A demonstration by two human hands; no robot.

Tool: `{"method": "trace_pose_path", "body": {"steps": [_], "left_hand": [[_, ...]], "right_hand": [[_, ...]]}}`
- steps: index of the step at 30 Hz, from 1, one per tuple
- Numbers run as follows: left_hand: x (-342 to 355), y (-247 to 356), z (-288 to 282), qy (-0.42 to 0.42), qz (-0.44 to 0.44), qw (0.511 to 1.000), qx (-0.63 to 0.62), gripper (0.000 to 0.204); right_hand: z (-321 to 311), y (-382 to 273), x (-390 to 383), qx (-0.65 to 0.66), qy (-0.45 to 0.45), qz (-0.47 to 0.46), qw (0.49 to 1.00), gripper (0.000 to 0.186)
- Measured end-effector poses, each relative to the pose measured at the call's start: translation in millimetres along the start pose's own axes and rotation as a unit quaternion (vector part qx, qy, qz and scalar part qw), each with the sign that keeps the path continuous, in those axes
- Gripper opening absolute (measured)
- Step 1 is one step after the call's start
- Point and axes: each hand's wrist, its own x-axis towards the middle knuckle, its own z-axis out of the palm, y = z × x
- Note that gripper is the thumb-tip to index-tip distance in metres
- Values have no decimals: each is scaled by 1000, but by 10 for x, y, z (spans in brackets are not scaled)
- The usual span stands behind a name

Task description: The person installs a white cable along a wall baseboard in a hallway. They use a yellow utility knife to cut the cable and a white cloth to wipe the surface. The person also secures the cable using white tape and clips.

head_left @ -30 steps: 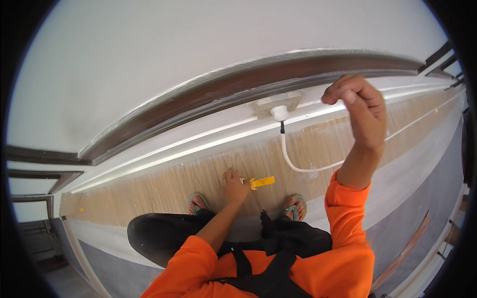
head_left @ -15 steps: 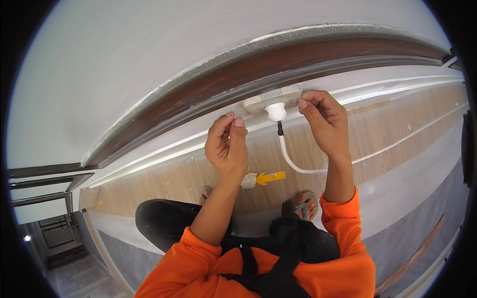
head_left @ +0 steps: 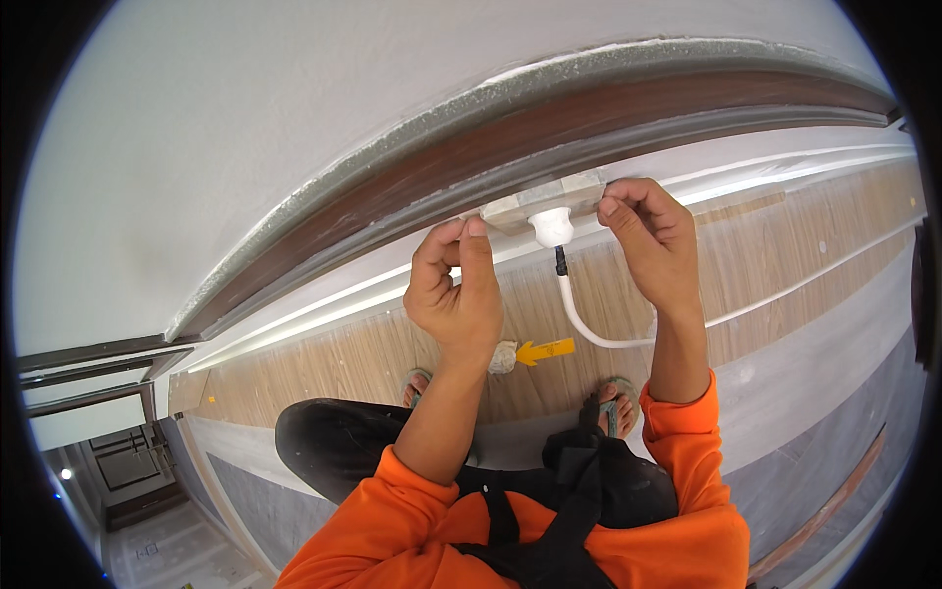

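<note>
A: Where's the box, and what's on it?

B: Box (head_left: 530, 201) at 1 o'clock from view centre, rail (head_left: 628, 110) just past its 12. Left hand (head_left: 459, 290) has its fingertips at the box's 8, right hand (head_left: 659, 245) at its 3

A: Grip?

B: Both pinched, thumb near fingers, small gap at most. Right looks to touch the end; can't tell if either has hold of box or something thin

A: How far along?

B: Knob (head_left: 551, 227) sits on the box, hose (head_left: 616, 344) joined below via black coupling (head_left: 560, 260). Both ends have a hand. Can't see if box is fixed, so I'd call that open

A: Room?

B: Tight at 12, rail edge. Hose bends through 5. Arrow (head_left: 546, 350) and lump (head_left: 502, 357) well off at 6. Most slack toward 7, past the left wrist
</note>
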Motion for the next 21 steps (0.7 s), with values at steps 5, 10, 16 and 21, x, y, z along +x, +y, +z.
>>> {"method": "trace_pose_path", "body": {"steps": [5,10,16,21], "left_hand": [[-7,-103,-102,-26,16,999,-32,11],[-34,-153,-154,-52,73,995,-43,11],[14,-29,-95,-9,17,1000,4,13],[38,-35,-75,-8,-16,1000,-15,12]], "right_hand": [[64,31,-36,2,3,4,1000,8],[88,-7,-66,6,11,0,1000,8],[124,-26,-85,4,10,7,1000,9],[137,-29,-99,-8,1,0,1000,11]]}}
